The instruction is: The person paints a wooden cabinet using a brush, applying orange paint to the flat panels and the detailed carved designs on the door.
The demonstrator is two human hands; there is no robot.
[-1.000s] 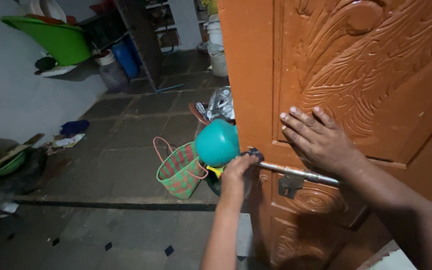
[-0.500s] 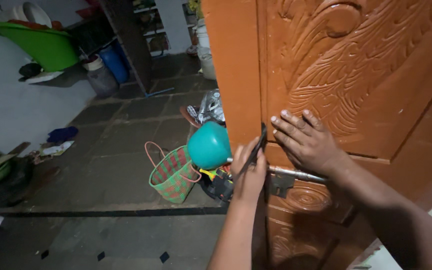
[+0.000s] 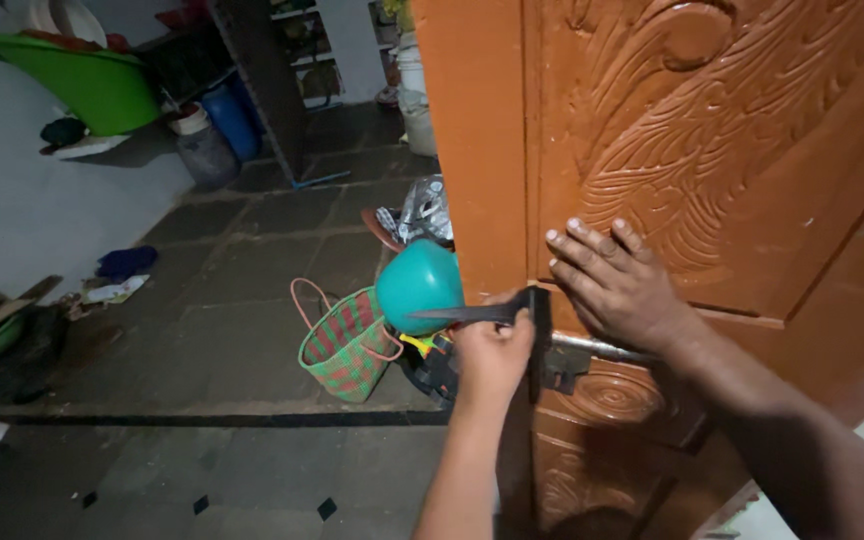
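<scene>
Here a dark tool (image 3: 472,314) was gripped in the left hand (image 3: 493,352) at the door (image 3: 712,150) edge, beside the bolt (image 3: 602,349); the right hand (image 3: 617,285) was pressed flat, fingers spread. The bolt bracket was seated already; its fixing looked unfinished.

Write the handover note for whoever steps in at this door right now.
Left hand: closed around a dark L-shaped square, its long blade lying level, its short arm against the edge of the carved wooden door.
Right hand: flat on the door face, fingers spread, just above the metal sliding bolt.
Done: square set on the door edge beside the bolt.
Left: no mark visible on the wood.
</scene>
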